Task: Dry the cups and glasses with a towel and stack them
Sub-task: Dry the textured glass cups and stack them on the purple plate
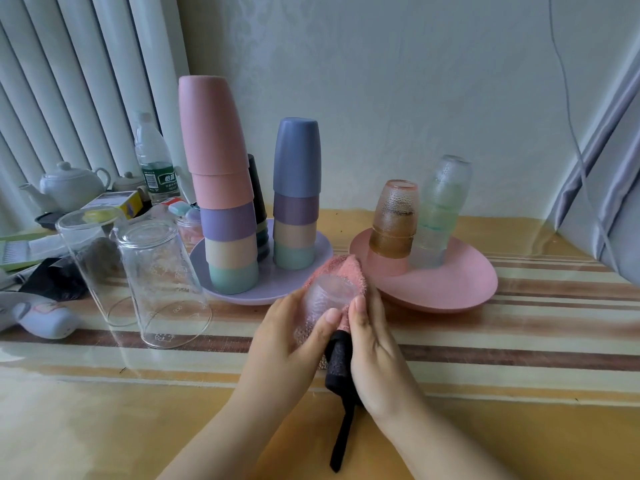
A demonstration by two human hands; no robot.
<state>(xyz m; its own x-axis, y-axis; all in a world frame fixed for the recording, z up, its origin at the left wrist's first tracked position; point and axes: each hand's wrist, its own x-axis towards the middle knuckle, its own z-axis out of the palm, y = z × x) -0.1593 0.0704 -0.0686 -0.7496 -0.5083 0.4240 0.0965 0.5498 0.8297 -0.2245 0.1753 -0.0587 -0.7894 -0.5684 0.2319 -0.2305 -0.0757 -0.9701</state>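
Roughly nine stacked cups (221, 188), two plates (450, 289).

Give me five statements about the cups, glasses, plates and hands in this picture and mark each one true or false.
1. The left hand grips a small clear textured glass. True.
2. The pink towel lies flat on the purple plate. False: it is bunched behind the held glass, with the right hand on it.
3. The amber glass stack stands on the pink plate. True.
4. Two large clear glasses stand mouth up on the table. False: they are upside down.
5. The taller plastic cup stack has a pink cup on top. True.
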